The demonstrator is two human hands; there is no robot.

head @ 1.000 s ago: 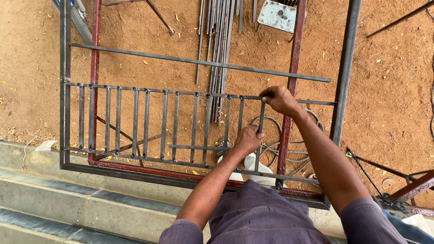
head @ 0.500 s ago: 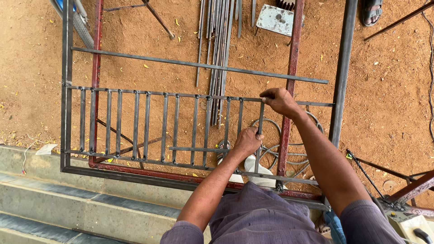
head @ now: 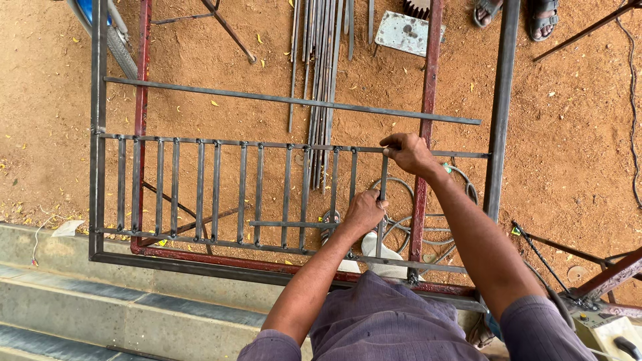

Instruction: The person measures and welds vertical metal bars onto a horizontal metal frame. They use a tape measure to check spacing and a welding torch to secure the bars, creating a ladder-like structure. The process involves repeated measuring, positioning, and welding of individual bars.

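Left hand: our left hand point(head: 364, 212) is closed round the lower part of the thin grey steel upright bar point(head: 382, 200).
Right hand: our right hand point(head: 409, 152) pinches the bar's top against the grille's grey top rail point(head: 267, 145).
Bar's place: right of the row of fitted bars, inside the rectangular grey steel gate frame point(head: 97, 167).
Change: the bar stands where it did a second ago; we judge we are only holding it in line.
Far side: bundle of loose steel rods point(head: 324, 40) on the red earth.
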